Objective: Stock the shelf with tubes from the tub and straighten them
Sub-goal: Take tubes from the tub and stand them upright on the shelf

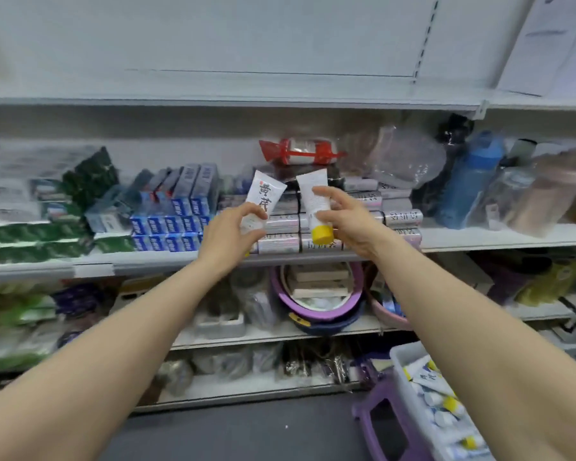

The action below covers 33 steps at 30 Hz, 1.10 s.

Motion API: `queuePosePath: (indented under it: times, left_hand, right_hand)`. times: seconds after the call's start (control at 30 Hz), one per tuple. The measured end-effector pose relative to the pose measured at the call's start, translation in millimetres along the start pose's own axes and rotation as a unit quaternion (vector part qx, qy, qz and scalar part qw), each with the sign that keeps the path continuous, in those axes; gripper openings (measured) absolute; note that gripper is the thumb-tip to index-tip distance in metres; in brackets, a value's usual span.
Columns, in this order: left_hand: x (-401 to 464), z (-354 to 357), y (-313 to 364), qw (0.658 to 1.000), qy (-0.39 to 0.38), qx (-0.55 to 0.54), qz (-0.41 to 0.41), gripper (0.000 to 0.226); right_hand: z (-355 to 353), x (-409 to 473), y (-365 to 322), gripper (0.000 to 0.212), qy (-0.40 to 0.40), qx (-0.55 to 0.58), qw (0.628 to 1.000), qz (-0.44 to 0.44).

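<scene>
We are mid-stocking: our left hand point(236, 227) grips one tube point(261, 202) and our right hand point(343, 221) pinches a second tube point(315, 204), yellow cap down, both raised before the shelf point(479, 237). Next we must find a gap; stacked boxes point(316, 242) crowd the edge. More wait in the tub point(403, 371), near right.

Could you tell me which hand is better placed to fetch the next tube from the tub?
Right, probably. The tub sits low beside the right arm, while both hands hold tubes.
</scene>
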State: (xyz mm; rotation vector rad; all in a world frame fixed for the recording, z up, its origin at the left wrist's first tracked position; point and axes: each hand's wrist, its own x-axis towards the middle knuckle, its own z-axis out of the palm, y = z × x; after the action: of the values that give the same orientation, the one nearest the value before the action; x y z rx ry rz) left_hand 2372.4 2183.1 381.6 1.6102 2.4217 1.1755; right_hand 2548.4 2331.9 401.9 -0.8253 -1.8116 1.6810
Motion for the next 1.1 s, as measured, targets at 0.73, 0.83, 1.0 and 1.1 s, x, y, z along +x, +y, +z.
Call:
queuePosePath:
  times: [0.73, 0.83, 1.0, 1.1]
  left_hand:
    - [-2.4, -326.2, -188.1, 0.976, 0.214, -0.033, -0.016, 0.026]
    - [15.5, -349.7, -198.5, 0.97, 0.241, -0.032, -0.01, 0.028]
    - [58.3, -378.3, -224.4, 0.96, 0.28, 0.002, 0.006, 0.03]
    - [88.2, -390.1, -240.2, 0.955, 0.296, 0.029, -0.002, 0.032]
  right_hand:
    - [357.7, 68.9, -170.0, 0.03, 0.001, -0.17, 0.924, -0.343]
    - [375.3, 90.1, -193.3, 0.029, 0.017, -0.179, 0.909, -0.377]
    - [400.4, 139.0, -228.5, 0.03, 0.013, -0.186, 0.899, -0.397]
    - [414.3, 176.3, -244.8, 0.03, 0.008, -0.17, 0.9, -0.401]
